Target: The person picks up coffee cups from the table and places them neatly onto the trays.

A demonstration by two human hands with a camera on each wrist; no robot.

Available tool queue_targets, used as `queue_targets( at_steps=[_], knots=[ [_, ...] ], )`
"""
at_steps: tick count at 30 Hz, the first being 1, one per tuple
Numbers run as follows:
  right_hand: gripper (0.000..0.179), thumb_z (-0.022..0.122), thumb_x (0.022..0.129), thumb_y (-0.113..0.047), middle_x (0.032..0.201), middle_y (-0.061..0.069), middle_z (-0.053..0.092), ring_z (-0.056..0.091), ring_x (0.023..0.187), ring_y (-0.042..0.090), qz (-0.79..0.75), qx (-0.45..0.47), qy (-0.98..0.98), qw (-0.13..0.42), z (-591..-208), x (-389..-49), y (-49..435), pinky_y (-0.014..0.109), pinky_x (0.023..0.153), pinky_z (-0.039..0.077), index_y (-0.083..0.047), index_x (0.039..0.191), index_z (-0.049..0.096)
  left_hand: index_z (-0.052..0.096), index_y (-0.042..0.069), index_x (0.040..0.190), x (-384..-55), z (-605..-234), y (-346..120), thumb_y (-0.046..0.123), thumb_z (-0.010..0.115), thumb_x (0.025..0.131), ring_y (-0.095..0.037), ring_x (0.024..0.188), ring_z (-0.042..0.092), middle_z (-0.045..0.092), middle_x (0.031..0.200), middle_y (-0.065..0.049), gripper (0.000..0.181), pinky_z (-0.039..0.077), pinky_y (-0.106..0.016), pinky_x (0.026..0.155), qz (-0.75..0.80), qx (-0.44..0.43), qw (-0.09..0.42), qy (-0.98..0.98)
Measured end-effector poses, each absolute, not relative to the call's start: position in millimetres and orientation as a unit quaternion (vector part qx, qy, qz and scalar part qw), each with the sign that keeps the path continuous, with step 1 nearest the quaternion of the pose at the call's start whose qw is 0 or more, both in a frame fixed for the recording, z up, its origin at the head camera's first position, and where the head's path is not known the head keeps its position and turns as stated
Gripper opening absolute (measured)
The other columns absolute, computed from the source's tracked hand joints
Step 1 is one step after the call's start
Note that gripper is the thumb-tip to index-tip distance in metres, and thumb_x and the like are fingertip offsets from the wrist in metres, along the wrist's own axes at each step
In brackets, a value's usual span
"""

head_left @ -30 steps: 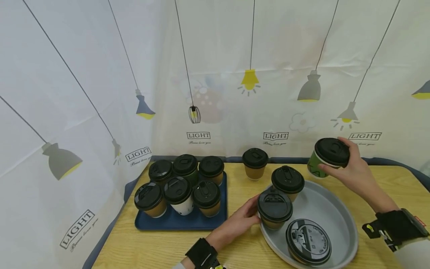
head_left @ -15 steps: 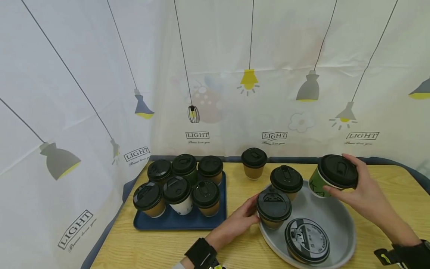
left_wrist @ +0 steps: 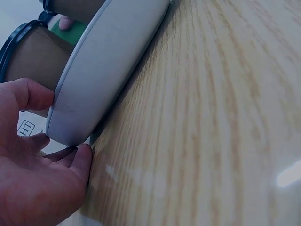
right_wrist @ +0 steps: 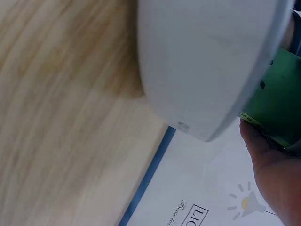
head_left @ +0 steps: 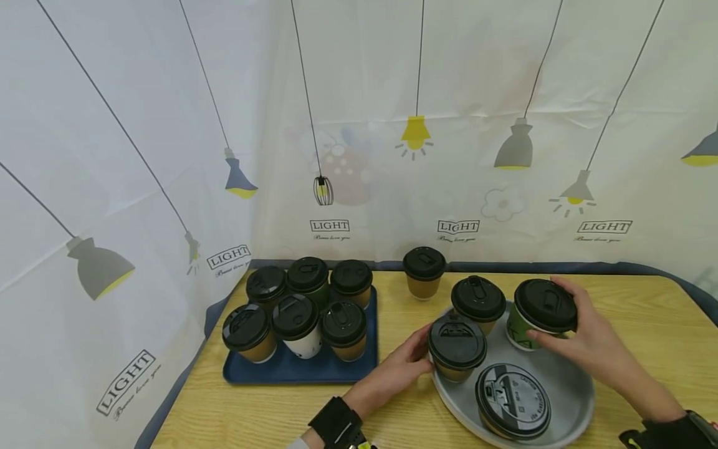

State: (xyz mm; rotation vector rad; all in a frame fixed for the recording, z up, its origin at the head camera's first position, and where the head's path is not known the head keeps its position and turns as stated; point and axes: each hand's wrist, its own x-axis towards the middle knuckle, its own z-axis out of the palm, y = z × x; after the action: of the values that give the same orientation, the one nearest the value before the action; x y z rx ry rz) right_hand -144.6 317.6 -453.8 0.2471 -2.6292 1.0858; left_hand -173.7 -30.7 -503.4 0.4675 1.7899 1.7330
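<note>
My right hand (head_left: pixel 603 343) grips a green paper coffee cup (head_left: pixel 543 305) with a black lid, upright at the far side of a round grey tray (head_left: pixel 584 399). In the right wrist view the fingers curl round the green cup (right_wrist: pixel 277 96) beside the tray wall. My left hand (head_left: pixel 395 371) holds the tray's left edge. The left wrist view has the thumb over the rim and the fingers against the outer tray wall (left_wrist: pixel 106 75). Within the tray stand a brown lidded cup (head_left: pixel 457 349) by my left hand, another brown cup (head_left: pixel 478 302) behind it, and a cup with a printed grey lid (head_left: pixel 513 402).
Left on the wooden table (head_left: pixel 392 430) lies a blue rectangular tray (head_left: pixel 297 376) bearing several lidded paper cups. A single brown cup (head_left: pixel 424 274) stands between the trays near the back edge. A printed cloth (head_left: pixel 381 187) hangs behind the table.
My right hand has brought the green cup from beyond the tray's far edge over and down to the tray's far side. My left hand has stayed at the tray edge.
</note>
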Motion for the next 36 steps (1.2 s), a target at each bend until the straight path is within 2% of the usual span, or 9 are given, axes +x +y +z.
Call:
queue_targets(
  at_steps=[4,7,11,14,20,28,32,35,36],
  knots=[
    [0.113,0.095,0.075,-0.019,0.133,0.035,0.054,0.059,0.114,0.049,0.378,0.092,-0.912,0.131,-458.3,-145.2,317.3,0.022,0.083,0.045,-0.004,0.160,0.022,0.024,0.017,0.166,-173.7,-503.5,-30.8,0.008,0.055,0.097,-0.026,0.153,0.031,0.032,0.166,-0.005,0.076,0.032,-0.039,0.118,0.651,0.176,0.298,0.676],
    [0.114,0.095,0.076,-0.020,0.133,0.037,0.053,0.058,0.113,0.057,0.374,0.090,-0.915,0.125,-459.8,-145.8,317.1,0.040,0.083,0.051,-0.003,0.160,0.021,0.024,0.018,0.166,-173.6,-503.6,-31.4,0.008,0.055,0.097,-0.025,0.153,0.031,0.033,0.166,-0.004,0.076,0.031,-0.039,0.118,0.652,0.174,0.297,0.675],
    [0.114,0.094,0.077,-0.023,0.134,0.038,0.052,0.058,0.113,0.057,0.366,0.087,-0.919,0.119,-459.8,-147.3,317.1,0.050,0.081,0.052,-0.003,0.161,0.019,0.024,0.018,0.166,-173.2,-503.2,-32.0,0.008,0.056,0.097,-0.025,0.153,0.031,0.033,0.166,-0.004,0.076,0.030,-0.041,0.119,0.654,0.173,0.295,0.675],
    [0.114,0.094,0.077,-0.024,0.134,0.038,0.051,0.058,0.113,0.057,0.363,0.089,-0.920,0.117,-458.9,-149.0,317.3,0.045,0.080,0.054,-0.003,0.160,0.020,0.024,0.018,0.166,-173.1,-502.4,-31.7,0.007,0.056,0.096,-0.026,0.153,0.030,0.032,0.166,-0.004,0.077,0.030,-0.041,0.119,0.652,0.173,0.292,0.678],
    [0.115,0.094,0.078,-0.027,0.137,0.038,0.049,0.055,0.115,0.059,0.361,0.082,-0.923,0.108,-458.2,-150.2,316.6,0.069,0.082,0.047,-0.004,0.162,0.018,0.023,0.018,0.166,-172.5,-500.7,-30.6,0.006,0.056,0.095,-0.026,0.153,0.031,0.032,0.166,-0.004,0.079,0.031,-0.041,0.119,0.650,0.173,0.292,0.680],
    [0.119,0.093,0.079,-0.032,0.139,0.040,0.047,0.054,0.117,0.060,0.356,0.065,-0.928,0.090,-458.3,-150.3,316.2,0.071,0.082,0.047,-0.006,0.164,0.013,0.024,0.018,0.166,-172.2,-500.1,-30.3,0.006,0.056,0.096,-0.025,0.152,0.032,0.033,0.165,-0.004,0.077,0.031,-0.041,0.119,0.650,0.172,0.293,0.680],
    [0.131,0.092,0.079,-0.038,0.137,0.044,0.048,0.054,0.116,0.064,0.350,0.045,-0.933,0.065,-457.6,-148.8,317.2,0.073,0.083,0.047,-0.012,0.167,-0.002,0.025,0.018,0.165,-172.3,-501.0,-30.0,0.008,0.056,0.097,-0.025,0.152,0.033,0.034,0.165,-0.003,0.076,0.031,-0.041,0.118,0.649,0.170,0.294,0.681],
    [0.138,0.091,0.080,-0.038,0.144,0.047,0.040,0.049,0.120,0.067,0.356,0.043,-0.933,0.043,-454.9,-146.7,322.4,0.075,0.088,0.045,-0.020,0.166,-0.014,0.026,0.019,0.165,-173.0,-502.4,-29.6,0.009,0.056,0.098,-0.024,0.152,0.033,0.035,0.165,-0.002,0.075,0.031,-0.041,0.119,0.649,0.167,0.294,0.681],
    [0.137,0.091,0.080,-0.035,0.148,0.046,0.036,0.046,0.123,0.068,0.367,0.050,-0.928,0.038,-454.0,-145.4,325.5,0.066,0.096,0.048,-0.023,0.165,-0.016,0.026,0.019,0.165,-173.4,-503.0,-29.6,0.010,0.056,0.098,-0.024,0.152,0.033,0.035,0.165,-0.002,0.074,0.031,-0.041,0.119,0.649,0.166,0.294,0.682]
  ],
)
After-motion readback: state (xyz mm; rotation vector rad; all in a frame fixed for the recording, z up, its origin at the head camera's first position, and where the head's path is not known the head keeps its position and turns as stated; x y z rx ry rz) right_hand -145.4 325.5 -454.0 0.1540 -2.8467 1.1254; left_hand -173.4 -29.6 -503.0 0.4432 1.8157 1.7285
